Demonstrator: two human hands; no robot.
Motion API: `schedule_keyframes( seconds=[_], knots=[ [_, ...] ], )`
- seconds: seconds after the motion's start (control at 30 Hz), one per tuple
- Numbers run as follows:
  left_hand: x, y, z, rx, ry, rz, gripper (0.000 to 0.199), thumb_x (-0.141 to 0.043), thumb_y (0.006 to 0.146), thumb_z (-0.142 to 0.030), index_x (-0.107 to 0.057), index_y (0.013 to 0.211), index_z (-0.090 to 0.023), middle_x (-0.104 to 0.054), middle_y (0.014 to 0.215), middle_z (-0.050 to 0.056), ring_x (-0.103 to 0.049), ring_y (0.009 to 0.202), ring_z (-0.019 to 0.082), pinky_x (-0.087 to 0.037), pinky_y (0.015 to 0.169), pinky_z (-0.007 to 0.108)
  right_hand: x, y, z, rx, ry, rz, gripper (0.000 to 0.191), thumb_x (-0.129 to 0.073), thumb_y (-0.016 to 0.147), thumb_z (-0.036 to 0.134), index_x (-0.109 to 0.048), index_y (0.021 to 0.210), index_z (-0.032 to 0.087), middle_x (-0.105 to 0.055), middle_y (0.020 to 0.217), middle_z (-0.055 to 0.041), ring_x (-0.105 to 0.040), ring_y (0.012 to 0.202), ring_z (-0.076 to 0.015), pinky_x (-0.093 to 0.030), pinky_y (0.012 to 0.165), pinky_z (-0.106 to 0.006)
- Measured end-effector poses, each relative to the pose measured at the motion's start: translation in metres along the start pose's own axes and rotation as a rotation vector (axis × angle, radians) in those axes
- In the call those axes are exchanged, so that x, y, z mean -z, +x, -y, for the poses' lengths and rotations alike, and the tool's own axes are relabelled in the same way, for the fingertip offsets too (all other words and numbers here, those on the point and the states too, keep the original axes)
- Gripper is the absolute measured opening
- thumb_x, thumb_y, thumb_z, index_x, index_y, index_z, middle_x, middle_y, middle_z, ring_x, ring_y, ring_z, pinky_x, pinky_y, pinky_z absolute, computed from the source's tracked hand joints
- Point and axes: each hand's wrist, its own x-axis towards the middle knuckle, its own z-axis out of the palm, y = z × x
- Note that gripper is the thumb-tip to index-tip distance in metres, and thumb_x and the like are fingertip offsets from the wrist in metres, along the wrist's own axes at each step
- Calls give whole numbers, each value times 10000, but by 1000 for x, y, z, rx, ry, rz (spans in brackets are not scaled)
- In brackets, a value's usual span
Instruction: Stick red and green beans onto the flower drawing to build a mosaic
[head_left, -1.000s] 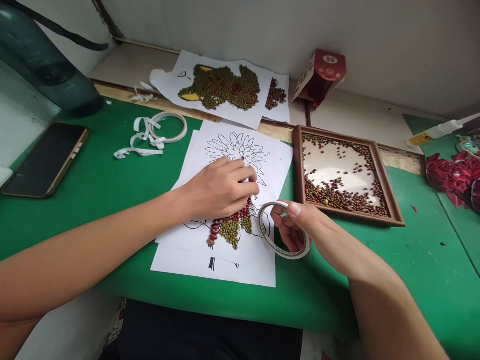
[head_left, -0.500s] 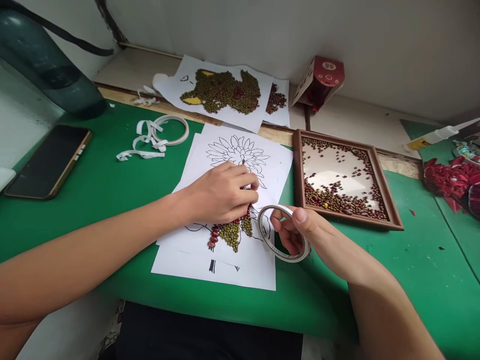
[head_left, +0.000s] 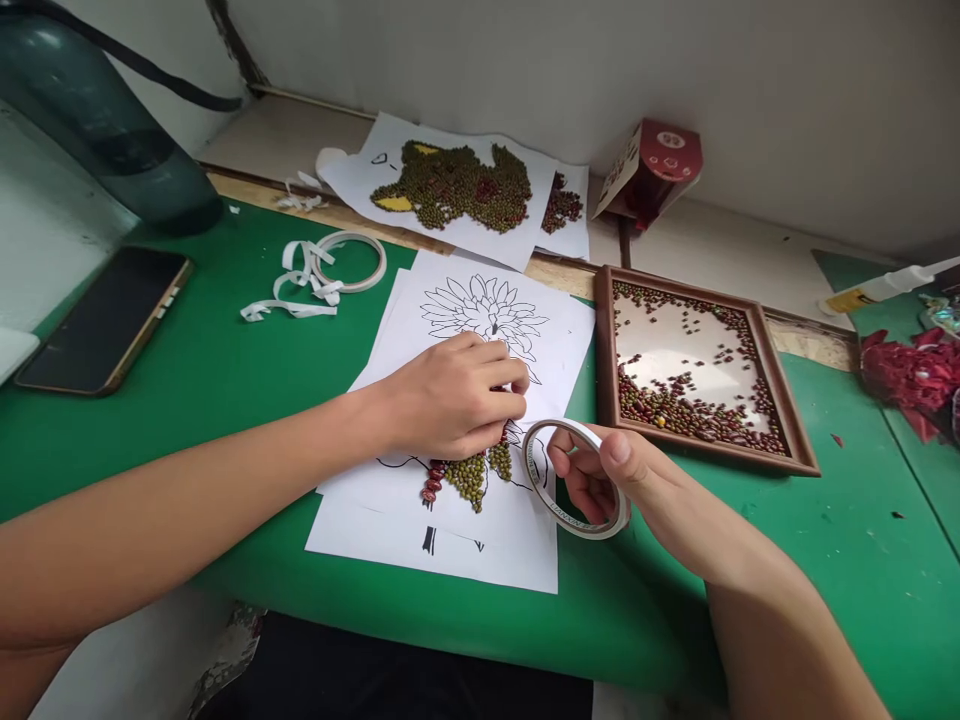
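My right hand grips a roll of double-sided tape by its rim, thumb on top, holding it tilted over the paper's right edge. On the drawing paper, my left hand rests with its fingers bent and closed; its fingertips, and whatever is in them, are hidden. An outlined flower shows above that hand. Just below it, green beans fill leaf shapes, and a short row of dark red beans lies along the stem.
A brown frame with loose red and green beans lies to the right. Behind are a finished bean picture and a red box. At left are another tape roll, peeled white strips, a phone and a bottle.
The camera view has shifted slightly, so everything sits a little further right and lower. Both hands keep nearly the same pose, and the tape roll is still in my right hand.
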Motion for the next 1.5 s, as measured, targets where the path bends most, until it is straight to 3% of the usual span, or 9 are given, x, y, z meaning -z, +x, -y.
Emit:
schedule_keyframes(
  seconds=[0.2, 0.63, 0.77, 0.9, 1.03, 1.5],
  knots=[
    [1, 0, 1, 5, -12, 0, 156, -573, 968, -188, -729, 952, -193, -726, 1159, 66, -611, 1032, 234, -417, 868, 393, -1, 0, 2, 12, -5, -14, 711, -268, 964, 847, -573, 853, 215, -560, 724, -17, -444, 654, -162, -369, 606, -305],
    [2, 0, -1, 10, -12, 9, 172, -561, 977, -191, -731, 953, -194, -724, 1144, 68, -608, 1022, 234, -424, 873, 398, 0, -1, 7, 55, 43, 83, 713, -421, 905, 885, -615, 916, 199, -509, 743, -6, -415, 674, -152, -337, 600, -285],
    [2, -1, 0, 14, -21, 18, 170, -561, 978, -193, -730, 962, -196, -723, 1147, 69, -614, 1020, 234, -423, 867, 395, 3, -5, 12, 46, 93, 131, 692, -482, 894, 872, -655, 971, 206, -563, 809, -30, -473, 706, -162, -396, 620, -287],
    [1, -1, 0, 13, -25, 13, 177, -556, 982, -195, -732, 968, -198, -723, 1151, 65, -615, 1034, 235, -423, 864, 394, 4, -11, 16, 14, 102, 150, 552, -523, 966, 742, -696, 996, 218, -634, 901, -60, -560, 741, -177, -485, 670, -308],
    [1, -1, 0, 15, -23, 4, 172, -564, 985, -209, -734, 961, -198, -724, 1149, 60, -612, 1017, 228, -423, 865, 392, 3, -13, 21, -37, 86, 136, 478, -535, 988, 675, -715, 958, 233, -665, 908, -77, -595, 745, -201, -518, 654, -328],
    [0, -1, 0, -32, -19, -10, 141, -585, 961, -191, -725, 961, -203, -727, 1152, 68, -623, 1013, 233, -428, 859, 390, 1, -11, 18, -56, 70, 81, 499, -534, 996, 670, -726, 870, 227, -669, 866, -69, -616, 717, -191, -529, 626, -315]
  ],
)
